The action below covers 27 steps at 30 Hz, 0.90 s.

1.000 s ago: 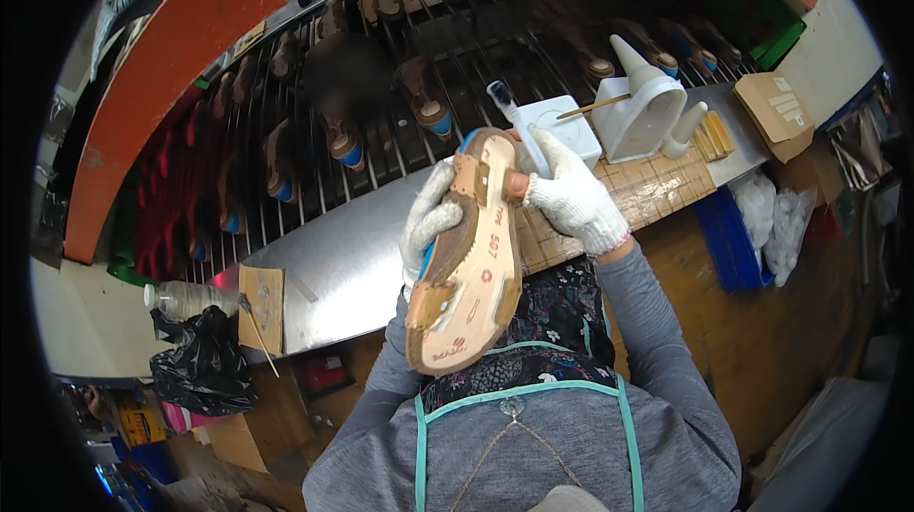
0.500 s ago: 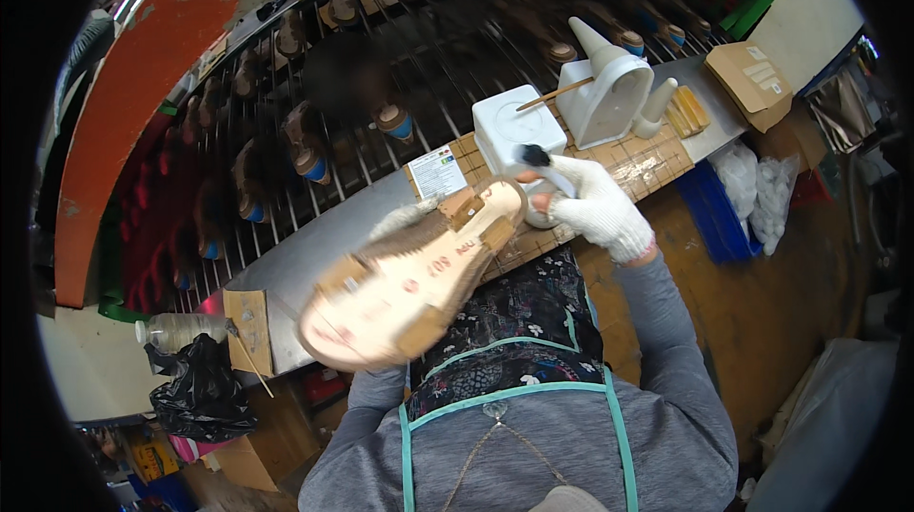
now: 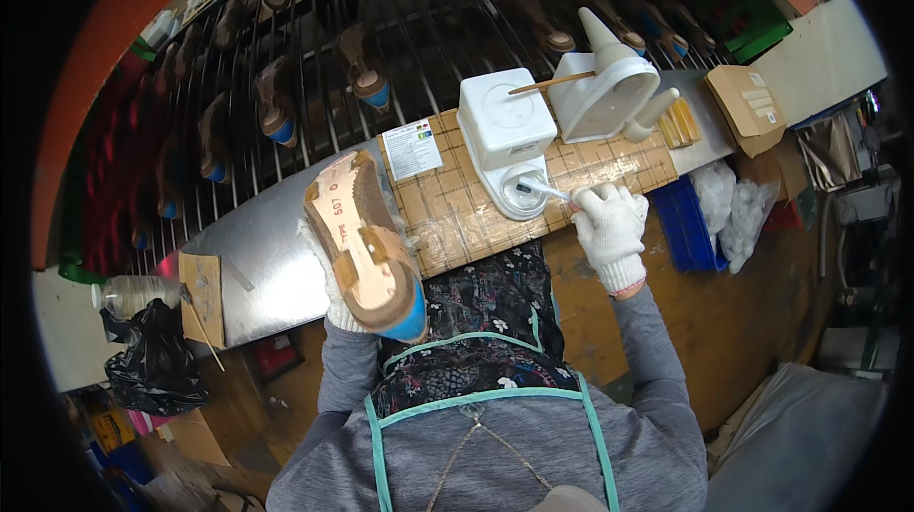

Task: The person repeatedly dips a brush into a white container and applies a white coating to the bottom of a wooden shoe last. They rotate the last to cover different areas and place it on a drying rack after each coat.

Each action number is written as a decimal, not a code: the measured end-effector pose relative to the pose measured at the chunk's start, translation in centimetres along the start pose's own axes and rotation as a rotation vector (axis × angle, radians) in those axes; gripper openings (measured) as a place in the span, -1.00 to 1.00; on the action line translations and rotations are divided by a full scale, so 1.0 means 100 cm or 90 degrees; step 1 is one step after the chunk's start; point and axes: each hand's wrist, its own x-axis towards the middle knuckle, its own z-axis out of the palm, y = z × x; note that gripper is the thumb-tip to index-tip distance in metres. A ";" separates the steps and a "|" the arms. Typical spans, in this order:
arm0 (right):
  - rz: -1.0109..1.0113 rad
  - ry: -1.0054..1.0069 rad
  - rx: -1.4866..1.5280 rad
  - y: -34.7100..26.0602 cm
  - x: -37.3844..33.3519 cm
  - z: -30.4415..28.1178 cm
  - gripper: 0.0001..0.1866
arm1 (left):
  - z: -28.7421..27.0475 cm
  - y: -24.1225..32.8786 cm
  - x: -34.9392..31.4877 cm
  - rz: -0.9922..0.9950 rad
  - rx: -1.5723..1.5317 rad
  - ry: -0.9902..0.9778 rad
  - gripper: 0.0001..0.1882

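Note:
My left hand point(image 3: 340, 307), in a white knit glove, grips a shoe point(image 3: 345, 226) from beneath, so most of its fingers are hidden. The shoe's pale sole faces up; its brown sides are folded over the edge, and a blue heel end point(image 3: 407, 312) points toward me. In my gloved right hand point(image 3: 609, 234) is a slim brush point(image 3: 547, 190) with a light handle. Its dark tip rests in the round cup point(image 3: 514, 206) at the foot of a white plastic dispenser point(image 3: 505, 117).
A second white container point(image 3: 609, 98) with a cone-shaped spout stands right of the dispenser. Both sit on a taped cardboard sheet point(image 3: 433, 212). Beyond the metal bench, a bar rack holds several similar shoes point(image 3: 367, 74). A black plastic bag point(image 3: 152, 360) hangs at left.
The shoe has swung leftward and turned, its blue heel end now toward me. My right hand has moved from beside the shoe toward me, and its brush tip has gone down into the cup.

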 end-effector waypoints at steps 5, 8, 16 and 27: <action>-0.056 -0.030 -0.044 0.004 0.005 -0.003 -0.83 | 0.003 0.003 -0.001 -0.030 -0.132 -0.065 -0.23; -0.027 -0.059 0.060 0.013 0.004 -0.003 -0.89 | 0.014 0.011 -0.002 -0.019 -0.129 0.017 -0.14; 0.388 -0.222 0.607 0.008 0.000 -0.003 -0.88 | 0.042 0.018 0.019 -0.022 -0.099 0.064 0.11; 0.042 0.154 0.473 -0.093 0.031 -0.052 -0.77 | 0.096 0.021 0.023 -0.107 0.062 -0.102 0.04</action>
